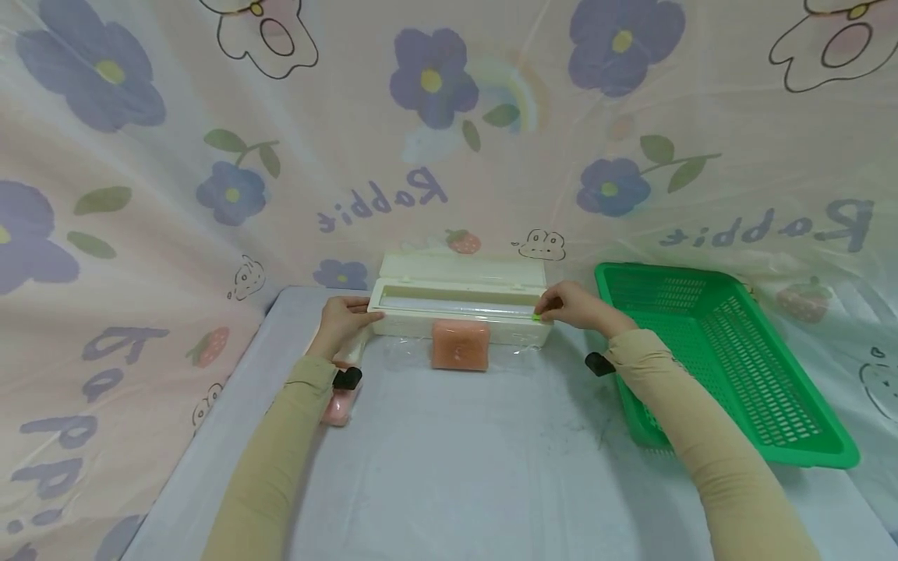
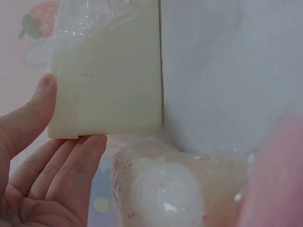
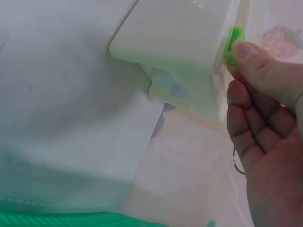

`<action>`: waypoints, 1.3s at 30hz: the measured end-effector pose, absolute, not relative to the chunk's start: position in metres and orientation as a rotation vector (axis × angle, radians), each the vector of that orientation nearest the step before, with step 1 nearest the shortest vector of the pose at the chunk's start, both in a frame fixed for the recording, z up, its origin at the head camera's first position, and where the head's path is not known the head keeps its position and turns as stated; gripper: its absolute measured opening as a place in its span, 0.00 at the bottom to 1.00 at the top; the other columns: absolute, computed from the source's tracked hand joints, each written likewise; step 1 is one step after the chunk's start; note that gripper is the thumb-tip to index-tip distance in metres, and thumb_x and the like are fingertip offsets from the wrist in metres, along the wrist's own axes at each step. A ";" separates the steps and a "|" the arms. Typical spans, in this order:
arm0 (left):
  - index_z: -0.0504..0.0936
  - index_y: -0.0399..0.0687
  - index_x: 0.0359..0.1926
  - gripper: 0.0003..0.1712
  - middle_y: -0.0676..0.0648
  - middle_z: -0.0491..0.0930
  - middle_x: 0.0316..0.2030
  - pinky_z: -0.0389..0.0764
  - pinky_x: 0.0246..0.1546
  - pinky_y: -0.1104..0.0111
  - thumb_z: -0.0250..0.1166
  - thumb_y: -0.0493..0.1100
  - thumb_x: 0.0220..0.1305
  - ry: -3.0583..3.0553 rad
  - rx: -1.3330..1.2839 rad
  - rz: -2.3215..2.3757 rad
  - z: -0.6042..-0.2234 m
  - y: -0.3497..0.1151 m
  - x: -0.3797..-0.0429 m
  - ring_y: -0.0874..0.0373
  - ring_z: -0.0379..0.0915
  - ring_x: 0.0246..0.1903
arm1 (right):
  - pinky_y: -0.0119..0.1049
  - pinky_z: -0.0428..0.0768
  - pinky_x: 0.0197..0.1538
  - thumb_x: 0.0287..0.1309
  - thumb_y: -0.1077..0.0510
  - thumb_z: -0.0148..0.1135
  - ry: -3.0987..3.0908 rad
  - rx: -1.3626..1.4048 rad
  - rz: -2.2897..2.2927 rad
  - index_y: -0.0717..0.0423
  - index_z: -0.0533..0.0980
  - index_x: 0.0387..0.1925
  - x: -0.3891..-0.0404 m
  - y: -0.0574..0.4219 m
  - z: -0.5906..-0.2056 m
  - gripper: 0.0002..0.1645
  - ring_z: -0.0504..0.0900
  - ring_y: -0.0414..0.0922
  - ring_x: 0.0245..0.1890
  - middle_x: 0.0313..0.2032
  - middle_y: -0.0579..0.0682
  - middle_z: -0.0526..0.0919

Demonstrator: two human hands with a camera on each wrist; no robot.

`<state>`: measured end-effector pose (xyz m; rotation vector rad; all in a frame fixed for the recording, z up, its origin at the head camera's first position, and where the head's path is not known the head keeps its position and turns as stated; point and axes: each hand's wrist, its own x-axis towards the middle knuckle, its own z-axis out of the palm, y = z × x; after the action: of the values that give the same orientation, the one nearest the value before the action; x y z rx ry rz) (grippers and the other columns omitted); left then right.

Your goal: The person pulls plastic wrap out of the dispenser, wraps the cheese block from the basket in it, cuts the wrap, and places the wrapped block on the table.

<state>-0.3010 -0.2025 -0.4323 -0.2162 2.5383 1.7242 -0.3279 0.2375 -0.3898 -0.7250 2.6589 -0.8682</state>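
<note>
A white cling film dispenser (image 1: pixel 459 326) stands against the backdrop with its lid raised and a film roll inside. My left hand (image 1: pixel 341 323) holds its left end, thumb on the front edge and fingers at the end face. At the right end, my right hand (image 1: pixel 578 306) pinches a bright green slide cutter (image 3: pixel 234 45) between thumb and forefinger, its other fingers loosely curled. Clear film (image 1: pixel 410 352) hangs from the dispenser onto the table. An orange-pink block (image 1: pixel 460 345) rests on that film, close against the dispenser's front.
Film-wrapped pink packages (image 1: pixel 339 407) lie by the left forearm, partly hidden under it. A green plastic basket (image 1: pixel 807 460) stands at the right, beneath and beside the right forearm. A white cloth covers the table (image 1: pixel 477 467); a printed curtain (image 1: pixel 505 156) rises behind it.
</note>
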 end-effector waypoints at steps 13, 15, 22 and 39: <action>0.77 0.36 0.57 0.32 0.37 0.79 0.51 0.80 0.46 0.67 0.75 0.43 0.53 2.548 -0.211 1.687 -0.432 -0.203 -0.299 0.49 0.77 0.50 | 0.40 0.82 0.40 0.57 0.69 0.64 2.653 -0.800 -0.909 0.62 0.82 0.34 -0.324 0.250 -0.391 0.03 0.81 0.46 0.36 0.33 0.52 0.83; 0.77 0.36 0.57 0.32 0.37 0.79 0.51 0.80 0.47 0.66 0.75 0.43 0.53 2.542 -0.218 1.698 -0.431 -0.202 -0.300 0.48 0.76 0.51 | 0.40 0.82 0.40 0.56 0.69 0.65 2.632 -0.821 -0.931 0.63 0.82 0.34 -0.324 0.251 -0.390 0.03 0.81 0.45 0.35 0.33 0.52 0.84; 0.75 0.34 0.58 0.31 0.35 0.77 0.53 0.80 0.45 0.70 0.74 0.39 0.54 2.436 -0.237 1.810 -0.431 -0.200 -0.300 0.48 0.75 0.52 | 0.43 0.82 0.44 0.57 0.69 0.64 2.629 -0.692 -0.881 0.64 0.82 0.36 -0.325 0.248 -0.385 0.05 0.82 0.49 0.38 0.35 0.53 0.84; 0.68 0.30 0.63 0.36 0.35 0.68 0.62 0.68 0.62 0.61 0.65 0.51 0.64 2.219 -0.109 1.837 -0.417 -0.204 -0.294 0.47 0.65 0.61 | 0.55 0.75 0.52 0.71 0.59 0.50 2.776 -0.458 -0.948 0.70 0.75 0.52 -0.291 0.226 -0.363 0.19 0.75 0.59 0.52 0.50 0.65 0.78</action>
<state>-0.2940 -0.2042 -0.4171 -0.1094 2.2192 1.8367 -0.2914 0.2257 -0.3628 -0.4579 2.7757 -0.9482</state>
